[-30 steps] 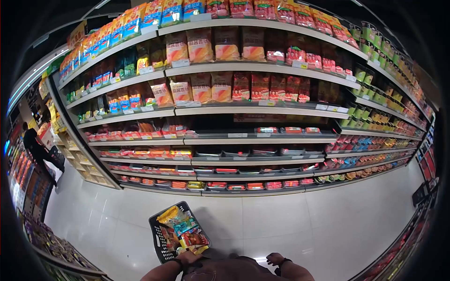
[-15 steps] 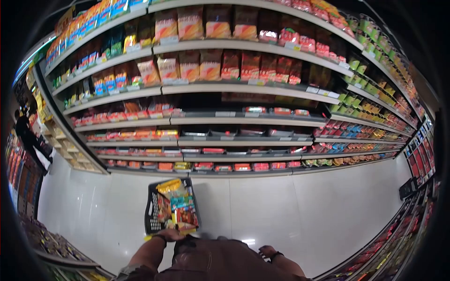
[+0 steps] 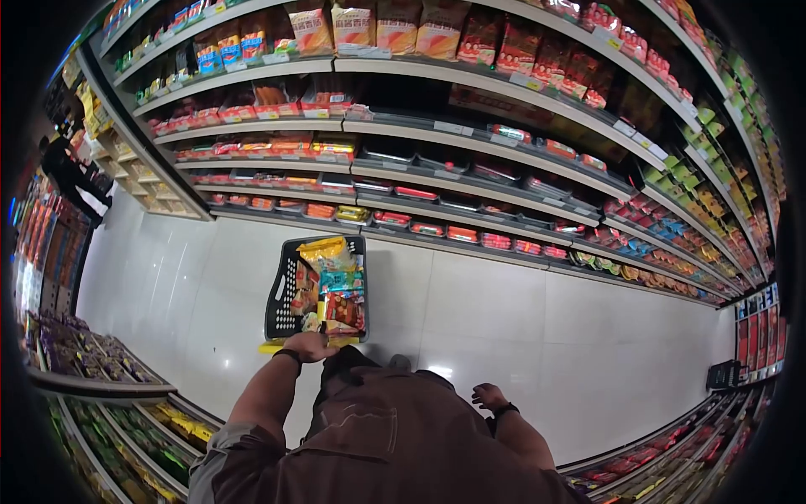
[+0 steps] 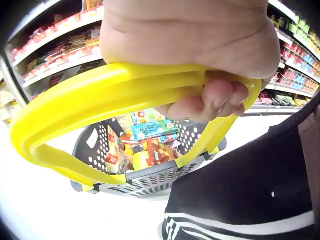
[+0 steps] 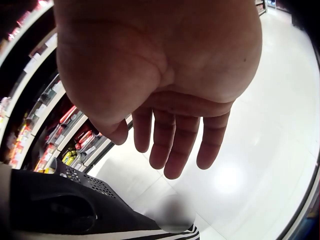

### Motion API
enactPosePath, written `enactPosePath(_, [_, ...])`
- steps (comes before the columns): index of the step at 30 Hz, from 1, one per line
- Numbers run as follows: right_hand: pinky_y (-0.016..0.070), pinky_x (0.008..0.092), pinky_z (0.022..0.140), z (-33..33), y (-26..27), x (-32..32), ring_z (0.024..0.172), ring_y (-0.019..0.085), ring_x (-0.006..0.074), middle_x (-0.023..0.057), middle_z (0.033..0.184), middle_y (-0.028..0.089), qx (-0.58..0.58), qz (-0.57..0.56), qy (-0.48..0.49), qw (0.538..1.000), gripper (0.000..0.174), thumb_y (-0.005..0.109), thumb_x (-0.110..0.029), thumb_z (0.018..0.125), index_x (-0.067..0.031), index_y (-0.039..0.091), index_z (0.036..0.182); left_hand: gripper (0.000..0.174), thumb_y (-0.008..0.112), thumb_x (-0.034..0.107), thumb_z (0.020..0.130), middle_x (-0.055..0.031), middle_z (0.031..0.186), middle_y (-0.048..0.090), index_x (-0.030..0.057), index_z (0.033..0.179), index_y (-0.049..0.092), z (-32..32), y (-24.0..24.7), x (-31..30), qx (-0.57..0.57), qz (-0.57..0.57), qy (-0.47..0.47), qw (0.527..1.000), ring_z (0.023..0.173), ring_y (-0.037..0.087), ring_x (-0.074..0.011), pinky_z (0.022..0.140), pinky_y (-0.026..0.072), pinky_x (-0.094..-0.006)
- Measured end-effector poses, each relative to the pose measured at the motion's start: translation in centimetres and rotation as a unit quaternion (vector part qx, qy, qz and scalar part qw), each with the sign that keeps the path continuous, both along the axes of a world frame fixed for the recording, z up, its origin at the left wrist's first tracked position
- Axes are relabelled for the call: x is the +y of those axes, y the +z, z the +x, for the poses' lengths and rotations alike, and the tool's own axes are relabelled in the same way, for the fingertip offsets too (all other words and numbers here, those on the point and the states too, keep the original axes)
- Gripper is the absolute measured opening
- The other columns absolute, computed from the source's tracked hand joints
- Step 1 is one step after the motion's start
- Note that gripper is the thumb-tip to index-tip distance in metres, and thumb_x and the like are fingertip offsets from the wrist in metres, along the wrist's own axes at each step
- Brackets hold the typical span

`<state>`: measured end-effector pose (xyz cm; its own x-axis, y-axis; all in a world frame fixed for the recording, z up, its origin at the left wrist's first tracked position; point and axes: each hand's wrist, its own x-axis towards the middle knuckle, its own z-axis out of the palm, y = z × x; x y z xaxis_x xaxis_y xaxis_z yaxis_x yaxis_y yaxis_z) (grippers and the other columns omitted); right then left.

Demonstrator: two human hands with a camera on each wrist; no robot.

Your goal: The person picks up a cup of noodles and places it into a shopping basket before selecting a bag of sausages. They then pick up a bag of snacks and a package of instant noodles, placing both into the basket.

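Observation:
My left hand point(image 3: 309, 346) grips the yellow handle point(image 4: 90, 100) of a dark perforated basket point(image 3: 274, 304); in the left wrist view its fingers curl round the bar. Inside the basket lie a yellow packet point(image 3: 326, 250), a teal packet point(image 4: 150, 129) and a red packet point(image 3: 342, 311), among several others. My right hand point(image 5: 165, 90) hangs beside the body, fingers relaxed and holding nothing.
Long shelves point(image 3: 470, 172) of packaged food run across the front and right. Lower racks point(image 3: 109, 382) stand at the near left, others point(image 3: 672, 445) at the near right. A person in dark clothes point(image 3: 71, 176) stands at the far left.
In the head view the basket and both hands sit higher than before, and more of my clothing shows. The shelves have shifted upward and tilted. My left hand keeps its hold.

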<state>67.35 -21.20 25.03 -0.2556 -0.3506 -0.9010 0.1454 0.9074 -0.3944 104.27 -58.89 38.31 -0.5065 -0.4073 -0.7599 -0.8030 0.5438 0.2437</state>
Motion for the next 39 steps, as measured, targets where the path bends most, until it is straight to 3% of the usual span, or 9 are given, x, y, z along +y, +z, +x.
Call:
enactPosePath(19, [0.0519, 0.0388, 0.073, -0.4, -0.4, 2.3, 0.091, 0.066, 0.0246, 0.0128, 0.106, 0.066, -0.008, -0.021, 0.000, 1.000, 0.038, 0.051, -0.029, 0.093, -0.0018, 0.054, 0.119, 0.068, 0.038, 0.063, 0.087, -0.0215, 0.102, 0.066, 0.0041, 0.103, 0.068, -0.4, 0.6, 1.4, 0.021, -0.032, 0.023, 0.999, 0.100, 0.062, -0.0365, 0.089, 0.0468, -0.0443])
enactPosePath(24, [0.0527, 0.0386, 0.071, -0.4, -2.3, 2.2, 0.091, 0.067, 0.0262, 0.0153, 0.106, 0.066, -0.007, -0.053, 0.001, 0.999, 0.042, 0.053, -0.031, 0.091, 0.0003, 0.054, 0.118, 0.078, 0.034, 0.070, 0.087, -0.0258, 0.102, 0.065, 0.0021, 0.105, 0.068, 0.7, 1.8, 0.4, 0.055, 0.090, 0.222, 0.969, 0.100, 0.062, -0.0386, 0.087, 0.0474, -0.0429])
enactPosePath(25, [0.0528, 0.0386, 0.071, -0.3, -2.2, 2.3, 0.091, 0.067, 0.0264, 0.0158, 0.106, 0.066, -0.011, -0.060, 0.004, 0.998, 0.042, 0.054, -0.031, 0.091, 0.0010, 0.054, 0.118, 0.081, 0.034, 0.073, 0.086, -0.0270, 0.101, 0.065, 0.0017, 0.106, 0.068, 2.9, -1.8, -0.7, 0.054, -0.005, 0.149, 0.987, 0.098, 0.063, -0.0386, 0.087, 0.0473, -0.0426])
enactPosePath(26, [0.0529, 0.0389, 0.071, -0.3, -1.5, 2.0, 0.090, 0.067, 0.0264, 0.0157, 0.105, 0.066, -0.012, -0.051, 0.010, 0.999, 0.041, 0.054, -0.029, 0.091, 0.0012, 0.054, 0.118, 0.083, 0.036, 0.074, 0.085, -0.0245, 0.101, 0.066, 0.0008, 0.105, 0.068, 4.5, -3.0, -1.1, 0.058, -0.012, 0.169, 0.984, 0.096, 0.063, -0.0377, 0.087, 0.0467, -0.0421])
enactPosePath(28, [0.0530, 0.0386, 0.070, -0.4, -0.7, 1.8, 0.089, 0.067, 0.0262, 0.0154, 0.104, 0.066, -0.012, -0.037, 0.013, 0.999, 0.039, 0.053, -0.028, 0.092, 0.0011, 0.054, 0.118, 0.062, 0.047, 0.054, 0.091, -0.0203, 0.113, 0.064, 0.0013, 0.120, 0.060, 9.7, -10.7, -3.2, 0.103, 0.044, 0.178, 0.978, 0.099, 0.063, -0.0313, 0.089, 0.0474, -0.0406])
enactPosePath(29, [0.0530, 0.0384, 0.070, -0.6, -0.4, 1.9, 0.088, 0.067, 0.0259, 0.0152, 0.104, 0.066, -0.006, -0.034, 0.016, 0.999, 0.039, 0.053, -0.028, 0.092, 0.0012, 0.054, 0.118, 0.061, 0.049, 0.052, 0.092, -0.0171, 0.117, 0.063, 0.0038, 0.130, 0.052, 10.6, -10.8, -3.4, 0.101, 0.096, 0.213, 0.967, 0.097, 0.063, -0.0279, 0.086, 0.0489, -0.0381])
enactPosePath(32, [0.0530, 0.0379, 0.069, -1.2, -0.6, 2.2, 0.088, 0.067, 0.0256, 0.0151, 0.104, 0.066, 0.002, -0.042, 0.016, 0.999, 0.039, 0.053, -0.027, 0.092, 0.0013, 0.054, 0.118, 0.068, 0.041, 0.061, 0.092, -0.0122, 0.082, 0.068, -0.0012, 0.095, 0.068, 6.8, -3.7, -1.1, -0.006, 0.182, 0.302, 0.936, 0.070, 0.063, -0.0198, 0.070, 0.0514, -0.0323])
enactPosePath(34, [0.0531, 0.0382, 0.069, -1.7, -0.1, 2.2, 0.088, 0.067, 0.0263, 0.0157, 0.104, 0.066, 0.001, -0.065, 0.033, 0.997, 0.038, 0.052, -0.026, 0.092, 0.0009, 0.053, 0.119, 0.073, 0.038, 0.069, 0.087, -0.0106, 0.069, 0.061, 0.0007, 0.080, 0.064, 7.3, -4.8, -1.0, -0.017, 0.194, 0.285, 0.938, 0.065, 0.057, -0.0203, 0.061, 0.0463, -0.0363])
enactPosePath(39, [0.0530, 0.0377, 0.069, -1.7, -0.5, 1.2, 0.087, 0.067, 0.0262, 0.0152, 0.103, 0.066, 0.017, -0.062, 0.022, 0.998, 0.036, 0.051, -0.025, 0.093, 0.0009, 0.054, 0.118, 0.075, 0.032, 0.070, 0.088, -0.0074, 0.068, 0.060, 0.0040, 0.075, 0.064, 5.7, -2.4, 1.2, -0.051, 0.142, 0.269, 0.951, 0.061, 0.053, -0.0182, 0.059, 0.0451, -0.0347])
